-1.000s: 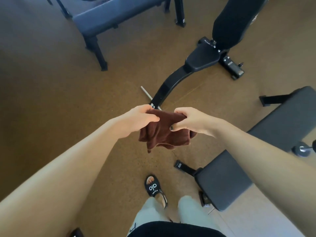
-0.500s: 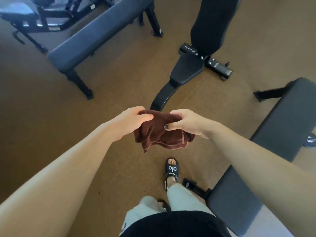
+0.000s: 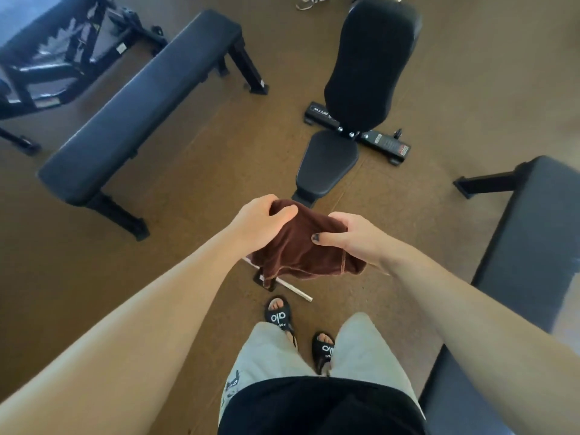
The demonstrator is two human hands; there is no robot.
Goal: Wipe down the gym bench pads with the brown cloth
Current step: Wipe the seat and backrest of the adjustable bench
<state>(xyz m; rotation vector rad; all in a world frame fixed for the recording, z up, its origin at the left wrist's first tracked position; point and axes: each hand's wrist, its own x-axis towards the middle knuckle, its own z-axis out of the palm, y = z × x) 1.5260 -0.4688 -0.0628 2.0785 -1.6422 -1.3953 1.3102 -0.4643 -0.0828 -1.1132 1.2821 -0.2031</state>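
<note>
A brown cloth (image 3: 301, 249) hangs bunched in front of me at mid-frame. My left hand (image 3: 260, 221) grips its upper left corner and my right hand (image 3: 348, 237) pinches its right edge with the thumb on top. Just beyond the cloth stands an adjustable bench with a black seat pad (image 3: 326, 161) and an upright back pad (image 3: 370, 61). A flat bench pad (image 3: 141, 102) runs diagonally at the upper left. Another flat bench pad (image 3: 527, 240) lies along the right edge.
The floor (image 3: 94, 277) is brown cork. A black equipment frame (image 3: 62, 51) fills the top left corner. A thin white stick (image 3: 298, 291) lies on the floor under the cloth. My feet in black sandals (image 3: 279, 315) stand below it.
I have stepped forward and the view has tilted up, so the adjustable bench now shows whole and closer. Both hands keep their hold on the cloth.
</note>
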